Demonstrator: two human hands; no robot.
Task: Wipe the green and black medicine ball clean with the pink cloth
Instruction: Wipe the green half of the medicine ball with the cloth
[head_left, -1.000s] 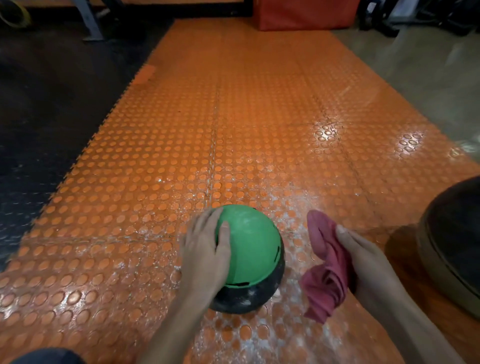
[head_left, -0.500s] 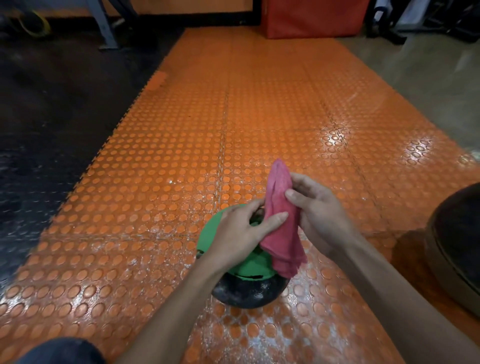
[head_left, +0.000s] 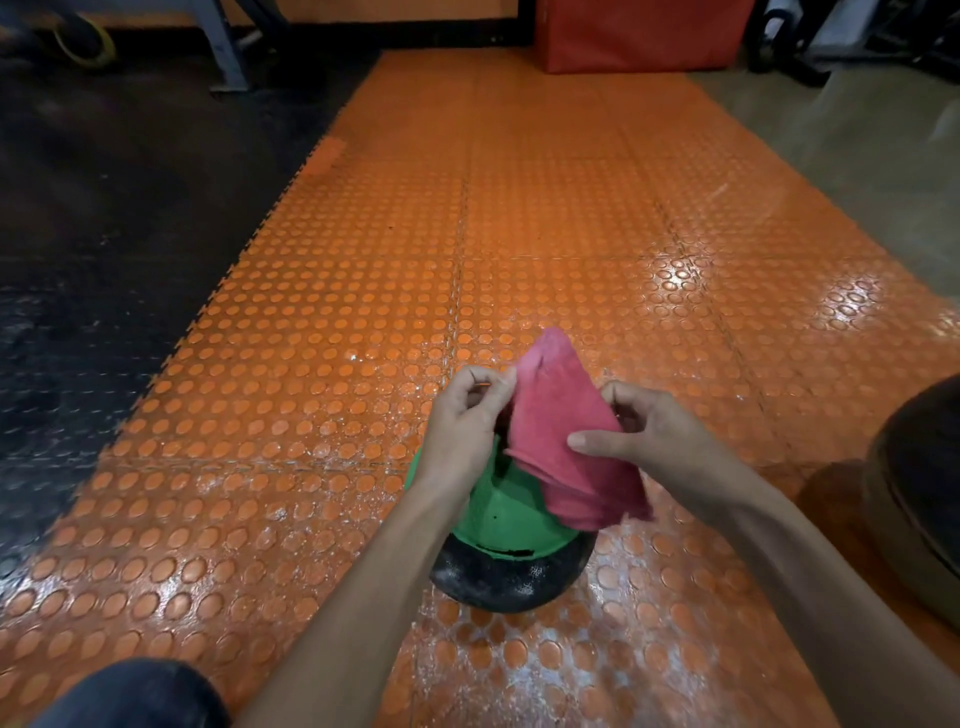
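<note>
- Pink cloth: pinched by left hand and right hand, held above the ball.
- Green and black medicine ball: on orange floor mat, beneath both hands.

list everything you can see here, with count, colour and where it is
medicine ball: one, green over black, on the mat below the hands
pink cloth: one, pink, held up over the ball
mat: one, orange studded tiles, down the middle, whitish dust near the ball
dark floor: one area, black, left of the mat
pale floor: one area, beige, right of the mat
padded box: one, red-orange, at the mat's far end
round object: one, dark, right edge, cut off
frame leg: one, grey, far left
loop: one, yellow, top left corner
knee: one, dark trousers, bottom left
left hand: one, pinches the cloth's left edge
right hand: one, holds the cloth's right side
</note>
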